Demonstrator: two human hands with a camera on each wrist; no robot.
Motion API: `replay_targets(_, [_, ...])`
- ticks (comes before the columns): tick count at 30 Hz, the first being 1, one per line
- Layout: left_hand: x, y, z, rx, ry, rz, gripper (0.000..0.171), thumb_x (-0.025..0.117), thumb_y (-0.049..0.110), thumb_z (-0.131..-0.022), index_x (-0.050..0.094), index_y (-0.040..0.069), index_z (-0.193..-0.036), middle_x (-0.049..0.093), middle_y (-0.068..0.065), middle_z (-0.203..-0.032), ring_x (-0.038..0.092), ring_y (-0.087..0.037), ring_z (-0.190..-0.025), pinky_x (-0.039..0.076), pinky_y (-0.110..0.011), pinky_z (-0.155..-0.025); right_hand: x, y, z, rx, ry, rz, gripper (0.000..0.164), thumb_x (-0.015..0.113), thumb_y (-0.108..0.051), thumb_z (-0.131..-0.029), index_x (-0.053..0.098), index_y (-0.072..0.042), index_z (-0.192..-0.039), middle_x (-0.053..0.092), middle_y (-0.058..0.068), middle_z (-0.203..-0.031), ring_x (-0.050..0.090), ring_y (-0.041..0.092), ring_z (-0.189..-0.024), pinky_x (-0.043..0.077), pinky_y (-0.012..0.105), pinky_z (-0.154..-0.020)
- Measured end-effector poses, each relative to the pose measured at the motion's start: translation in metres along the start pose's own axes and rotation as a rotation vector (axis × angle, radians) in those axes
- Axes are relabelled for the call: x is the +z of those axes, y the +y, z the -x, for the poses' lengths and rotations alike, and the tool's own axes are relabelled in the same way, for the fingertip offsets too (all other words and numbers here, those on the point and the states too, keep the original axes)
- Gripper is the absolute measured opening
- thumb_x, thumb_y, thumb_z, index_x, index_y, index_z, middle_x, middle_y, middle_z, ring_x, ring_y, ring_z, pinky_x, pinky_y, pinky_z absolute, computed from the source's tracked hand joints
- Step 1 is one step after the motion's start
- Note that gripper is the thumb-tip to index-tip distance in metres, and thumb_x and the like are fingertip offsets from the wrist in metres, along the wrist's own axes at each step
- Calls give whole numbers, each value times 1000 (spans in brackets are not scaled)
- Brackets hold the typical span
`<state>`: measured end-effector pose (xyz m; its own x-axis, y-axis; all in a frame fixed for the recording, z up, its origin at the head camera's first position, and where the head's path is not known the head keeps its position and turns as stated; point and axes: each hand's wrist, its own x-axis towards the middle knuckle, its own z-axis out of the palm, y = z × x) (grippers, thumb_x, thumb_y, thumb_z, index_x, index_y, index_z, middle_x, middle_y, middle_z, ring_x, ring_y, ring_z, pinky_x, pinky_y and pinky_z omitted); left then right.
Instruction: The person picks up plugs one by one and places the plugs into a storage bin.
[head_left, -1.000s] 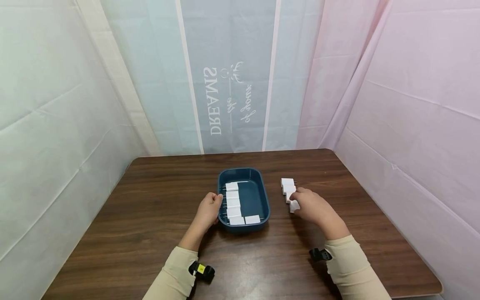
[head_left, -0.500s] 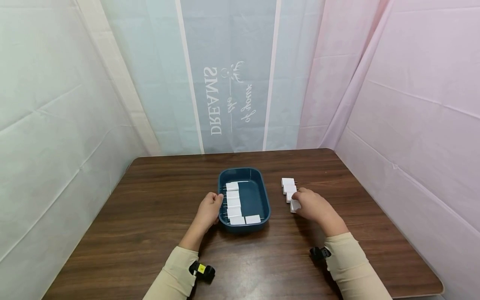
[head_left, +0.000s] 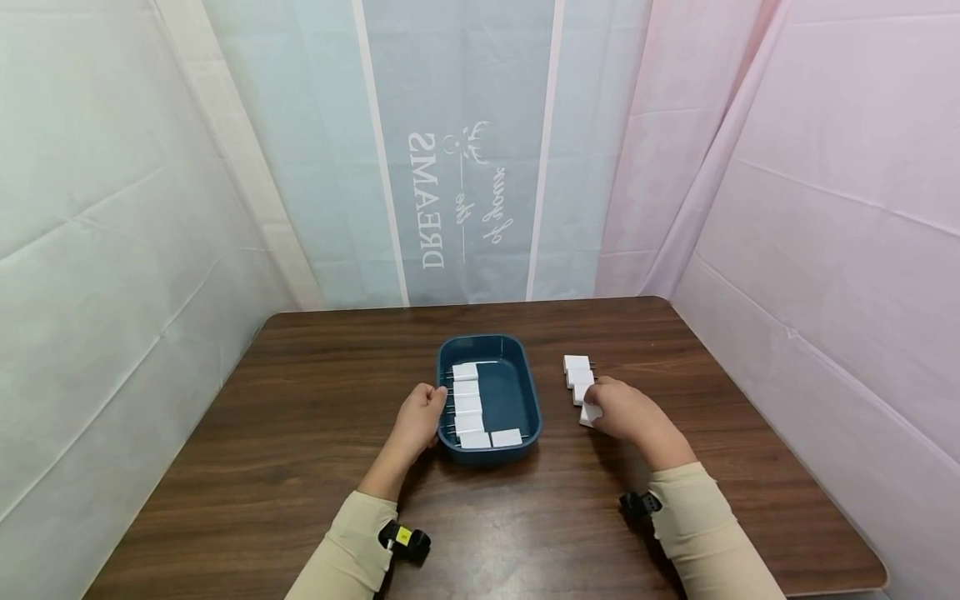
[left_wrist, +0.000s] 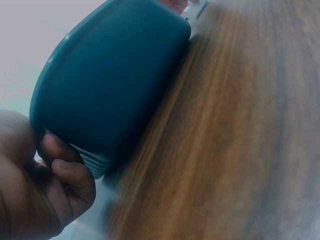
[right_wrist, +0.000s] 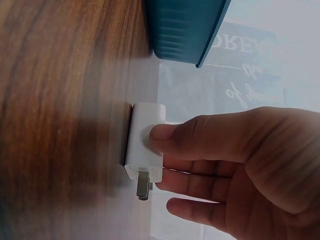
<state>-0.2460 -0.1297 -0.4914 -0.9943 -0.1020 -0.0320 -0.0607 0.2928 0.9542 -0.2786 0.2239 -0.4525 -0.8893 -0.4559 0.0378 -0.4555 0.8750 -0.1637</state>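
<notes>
Sleeves: a pale sleeve [head_left: 345, 542] covers each forearm, with a black device [head_left: 405, 542] at each wrist.
Left hand: the left hand [head_left: 416, 419] grasps the tray's left wall, thumb at the rim and fingers curled below it, as one second earlier.
Right hand: the right hand [head_left: 632, 417] pinches the nearest adapter, thumb on one face and fingers behind, in almost the same place as in the earlier frames.
Nearest adapter: the white nearest adapter [right_wrist: 146, 135] lies at the near end of the loose row, right of the tray; it now slants more than before. Whether its underside bears on the wood is unclear.
Tray: the blue tray [head_left: 506, 392] stands on the desk between the hands, unmoved.
Tray contents: a column of white adapters [head_left: 468, 405] lines the left side, prongs leftward; a single adapter [head_left: 506, 437] lies at the near end, prongs rightward. The arrangement matches the earlier frames.
Loose row: three more adapters [head_left: 580, 377] extend beyond the pinched one in a staggered line, unshifted.
Desk: the dark wood-grained desk [head_left: 337, 375] carries everything.
Curtain: a pale striped curtain [head_left: 465, 75] with mirrored lettering hangs behind.
</notes>
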Motion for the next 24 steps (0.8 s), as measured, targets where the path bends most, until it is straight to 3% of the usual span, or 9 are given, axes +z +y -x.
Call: replay_targets(24, [1,1,1,4,7,-7,30,50,32,-108,48,6,-95,44,-4,-65,42,-16,-42,40,-26,-41,-7,-3,-4,-2,-58,-37,25,80,-2,-78,72,-1,-101,68,9,-100,60,19,-85,54,41,-76])
